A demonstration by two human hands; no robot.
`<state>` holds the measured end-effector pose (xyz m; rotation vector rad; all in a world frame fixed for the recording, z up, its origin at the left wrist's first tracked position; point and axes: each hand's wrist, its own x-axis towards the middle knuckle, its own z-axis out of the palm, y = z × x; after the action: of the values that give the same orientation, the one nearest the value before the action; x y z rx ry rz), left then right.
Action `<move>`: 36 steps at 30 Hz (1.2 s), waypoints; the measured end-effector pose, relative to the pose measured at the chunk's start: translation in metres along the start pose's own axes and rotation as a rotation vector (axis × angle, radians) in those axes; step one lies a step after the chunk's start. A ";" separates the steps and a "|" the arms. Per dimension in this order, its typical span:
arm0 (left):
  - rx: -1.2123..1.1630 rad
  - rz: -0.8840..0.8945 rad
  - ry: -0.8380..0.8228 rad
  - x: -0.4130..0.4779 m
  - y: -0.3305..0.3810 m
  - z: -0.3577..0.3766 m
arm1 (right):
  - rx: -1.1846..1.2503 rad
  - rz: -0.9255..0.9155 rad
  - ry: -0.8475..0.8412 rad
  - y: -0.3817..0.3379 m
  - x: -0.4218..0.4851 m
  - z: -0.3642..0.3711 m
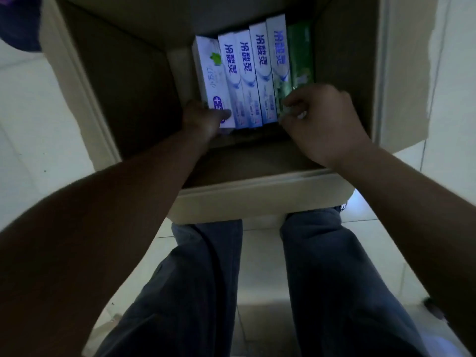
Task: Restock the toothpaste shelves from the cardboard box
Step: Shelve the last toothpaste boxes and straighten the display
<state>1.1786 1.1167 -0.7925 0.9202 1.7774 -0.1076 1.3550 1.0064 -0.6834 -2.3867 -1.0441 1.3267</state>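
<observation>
An open cardboard box (123,81) stands on the floor below me. Inside it lie several white and blue toothpaste cartons (258,73) side by side, with a green carton (301,52) at the right end. My left hand (203,119) grips the near end of the leftmost white carton (208,73), thumb on its top. My right hand (322,119) curls its fingers round the near end of the green carton and the white carton next to it. The box floor left of the cartons is bare.
My legs in dark trousers (206,279) stand against the near box wall (257,199). Pale floor tiles (31,124) surround the box. A dark purple object (18,21) sits at the top left corner. The box flaps (401,73) stand open at both sides.
</observation>
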 end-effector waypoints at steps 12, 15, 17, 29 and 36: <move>0.067 0.176 -0.631 -0.130 0.052 -0.101 | 0.401 0.110 -0.133 -0.033 -0.021 -0.088; -0.060 0.070 -0.524 -0.105 0.047 -0.078 | 0.502 0.120 -0.108 -0.022 -0.032 -0.095; -0.126 -0.013 -0.388 -0.083 0.041 -0.052 | 0.451 0.094 0.009 -0.015 -0.039 -0.092; -0.048 -0.190 -0.222 0.037 -0.006 0.067 | 0.391 0.052 0.501 0.023 -0.077 -0.040; 0.075 0.002 -0.044 0.014 -0.002 0.054 | 0.468 0.112 0.520 0.024 -0.080 -0.049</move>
<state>1.2174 1.0959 -0.8275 0.9660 1.7422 -0.1932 1.3788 0.9424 -0.6148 -2.2509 -0.4069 0.7858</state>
